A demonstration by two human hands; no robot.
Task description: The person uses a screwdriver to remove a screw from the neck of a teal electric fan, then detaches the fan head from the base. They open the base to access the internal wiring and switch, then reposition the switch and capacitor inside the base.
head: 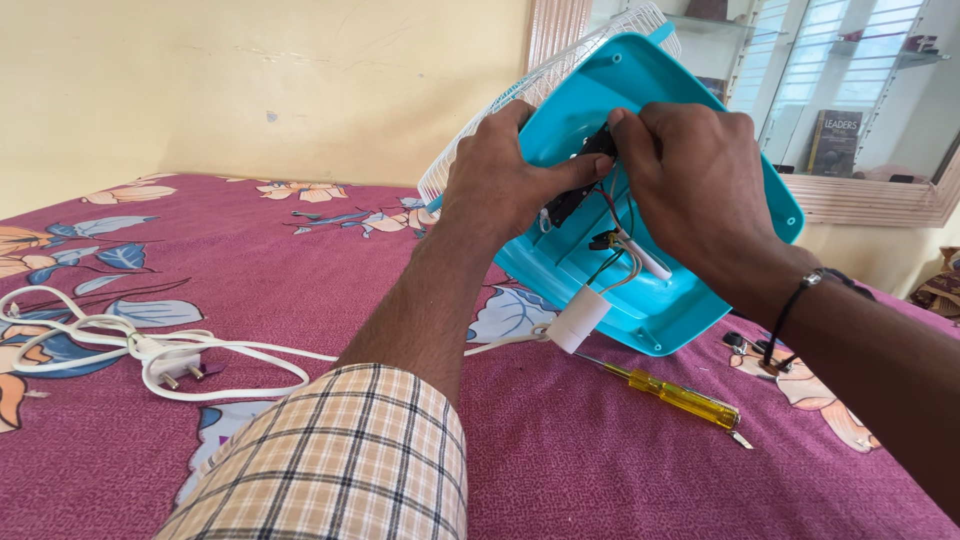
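A person leans over a bed covered with a dark pink sheet (560, 460) that has flowers printed on it. A blue fan (640, 300) stands tipped up on the sheet, with its open back side facing the person. Its white wire grille (520, 95) sticks out behind the top edge.

The left hand (500, 180) grips the fan near the top. Its fingers curl over the blue edge, and the thumb presses on a small black part (575, 195) inside the fan. The right hand (690, 185) is right beside it. Its fingers are bent close together and pinch the top of the same black part. I can't quite see if they also hold a wire, since the hand hides that spot.

Thin wires (615, 235) hang down from the black part inside the fan. A white tube-shaped piece (577, 320) rests at the fan's lower edge, touching the sheet.

A yellow screwdriver (675, 395) lies on the sheet just under the fan, near the right arm. A white cord (110, 345) lies in loops far off to the left, and its plug (175, 365) rests among the loops. The left arm has a checked sleeve (345, 465). The right wrist wears a dark band (795, 300).
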